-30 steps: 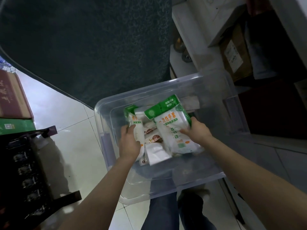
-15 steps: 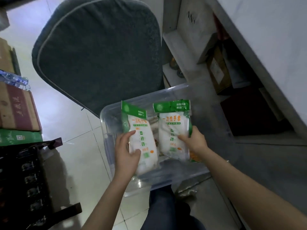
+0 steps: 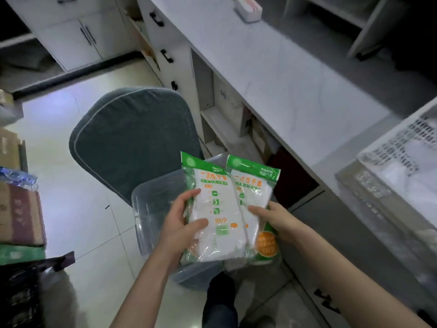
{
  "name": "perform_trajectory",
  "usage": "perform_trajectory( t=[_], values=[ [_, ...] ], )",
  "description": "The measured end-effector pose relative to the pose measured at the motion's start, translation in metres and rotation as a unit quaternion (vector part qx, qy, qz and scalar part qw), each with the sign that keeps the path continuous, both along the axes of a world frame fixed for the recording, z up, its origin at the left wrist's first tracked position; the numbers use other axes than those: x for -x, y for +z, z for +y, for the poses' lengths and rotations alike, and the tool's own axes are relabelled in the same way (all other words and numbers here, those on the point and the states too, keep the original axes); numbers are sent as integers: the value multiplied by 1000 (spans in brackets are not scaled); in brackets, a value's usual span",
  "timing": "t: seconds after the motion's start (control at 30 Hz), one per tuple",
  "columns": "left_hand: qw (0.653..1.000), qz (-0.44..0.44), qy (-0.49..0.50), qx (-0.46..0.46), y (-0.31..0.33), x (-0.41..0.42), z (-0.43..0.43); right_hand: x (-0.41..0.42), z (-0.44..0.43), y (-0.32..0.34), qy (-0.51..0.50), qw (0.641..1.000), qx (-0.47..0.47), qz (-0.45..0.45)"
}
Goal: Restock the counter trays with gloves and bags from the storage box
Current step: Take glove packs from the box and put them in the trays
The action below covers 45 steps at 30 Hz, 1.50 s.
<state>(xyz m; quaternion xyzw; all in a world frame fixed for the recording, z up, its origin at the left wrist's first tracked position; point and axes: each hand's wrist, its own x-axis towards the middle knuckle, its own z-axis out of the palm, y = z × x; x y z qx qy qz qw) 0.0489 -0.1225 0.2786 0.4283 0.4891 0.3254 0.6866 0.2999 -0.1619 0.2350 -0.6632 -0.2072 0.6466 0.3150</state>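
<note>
Two green-and-white packs of disposable gloves are held up side by side above the clear plastic storage box [image 3: 151, 209] on the floor. My left hand [image 3: 179, 223] grips the left glove pack [image 3: 210, 204], thumb across its front. My right hand [image 3: 272, 218] grips the right glove pack [image 3: 255, 190] by its lower edge. The two packs overlap slightly in the middle. At the right edge, a white perforated tray [image 3: 402, 143] sits on the counter with white bags inside.
A grey-white counter [image 3: 272, 74] runs along the right, with open shelves below it. A dark green cushioned chair [image 3: 132, 143] stands behind the box. Cartons [image 3: 19, 209] are stacked on the left. A small white box [image 3: 248, 10] rests at the counter's far end.
Both hands lifted the two glove packs out of the box and brought them together. The view rose from the box up toward the counter and tray.
</note>
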Motion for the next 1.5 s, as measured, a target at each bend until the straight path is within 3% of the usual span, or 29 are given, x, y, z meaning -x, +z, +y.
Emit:
perform_trajectory(
  t=[0.2,0.4,0.63,0.8,0.9,1.0,1.3,1.5],
  values=[
    [997,-46,-54,-20,40,-12,-21,-21,-41,59,-21,998,-59,-5],
    [991,25,-79,-108,79,-46,-37,-30,-79,113,-60,986,-156,-8],
    [978,-2,-174,-118,119,-103,-55,-50,-118,157,-135,967,-215,-9],
    [966,3,-208,-157,141,-143,-68,-67,-145,179,-230,934,-266,-71],
    [954,14,-228,-192,151,-170,-77,-77,-163,190,-265,905,-331,-11],
    [941,43,-252,-221,160,-196,-88,-90,-179,200,-264,881,-390,-50],
    [857,125,-328,-377,190,-286,-85,-159,-199,218,-285,844,-381,-247],
    [826,122,-385,-392,184,-364,-55,-222,-185,215,-326,858,-328,-225]
  ],
)
